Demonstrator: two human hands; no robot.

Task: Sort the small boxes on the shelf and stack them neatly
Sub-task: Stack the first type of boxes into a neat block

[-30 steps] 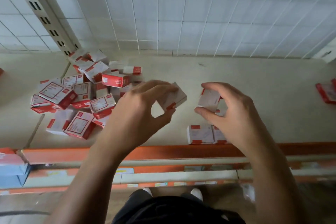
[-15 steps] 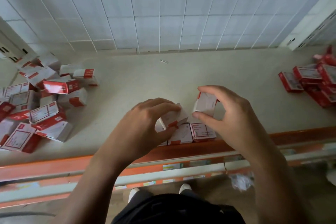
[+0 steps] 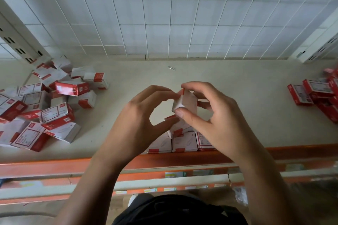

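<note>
— Small box (image 3: 185, 102) is up above the shelf (image 3: 237, 87), tilted on a corner, with the right hand (image 3: 219, 124) pinching it between thumb and fingertips!
— And the left hand (image 3: 139, 120)?
— Curled in close, the two hands together. Its forefinger touches that box's top corner, and its thumb pinches a second box (image 3: 178, 125) just beneath.
— Over what?
— Right above the row of boxes (image 3: 184, 142) lined along the orange front rail (image 3: 54, 166). Jumbled heap of boxes (image 3: 54, 106) far left, red boxes (image 3: 314, 95) far right, paper clip (image 3: 172, 68) near the back.
</note>
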